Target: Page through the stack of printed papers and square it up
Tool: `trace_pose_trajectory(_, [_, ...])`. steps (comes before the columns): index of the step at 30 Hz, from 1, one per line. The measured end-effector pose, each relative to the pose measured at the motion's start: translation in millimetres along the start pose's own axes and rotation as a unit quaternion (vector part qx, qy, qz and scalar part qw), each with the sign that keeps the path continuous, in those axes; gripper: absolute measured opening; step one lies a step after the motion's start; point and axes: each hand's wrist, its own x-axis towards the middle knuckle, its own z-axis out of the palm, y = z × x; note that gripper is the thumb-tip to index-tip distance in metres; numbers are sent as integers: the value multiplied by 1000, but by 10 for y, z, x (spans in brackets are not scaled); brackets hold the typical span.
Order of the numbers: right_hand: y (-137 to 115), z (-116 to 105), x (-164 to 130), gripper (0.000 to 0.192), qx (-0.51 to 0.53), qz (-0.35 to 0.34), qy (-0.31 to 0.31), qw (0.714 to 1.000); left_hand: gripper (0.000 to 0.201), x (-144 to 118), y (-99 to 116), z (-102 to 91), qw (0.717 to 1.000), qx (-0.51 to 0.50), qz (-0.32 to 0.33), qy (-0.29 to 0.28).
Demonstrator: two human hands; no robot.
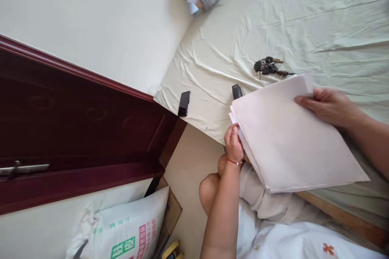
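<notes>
I can make out print only on the white woven sack [127, 230] at the bottom left: green and pink blocks with Chinese characters, seen at a slant and too small for me to read. The sheets of paper [291, 137] show me blank sides.

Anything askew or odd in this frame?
Only slightly: the paper stack, held by left hand and right hand, is fanned unevenly at its lower-left corner. Bedsheet is wrinkled. Keys lie loose.
</notes>
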Motion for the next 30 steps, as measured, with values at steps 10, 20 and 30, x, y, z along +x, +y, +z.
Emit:
trace_pose_trajectory(10, [37,38,-4,24,-51,-71,-66,994,53,60,1,-17,993,105,27,46])
trace_pose_trajectory(20, [112,5,75,29,-121,-121,6,985,53,53,-31,0,984,145,66,77])
trace_pose_trajectory(30, [115,9,86,28,-216,-174,38,960,64,12,-37,-8,989,130,45,53])
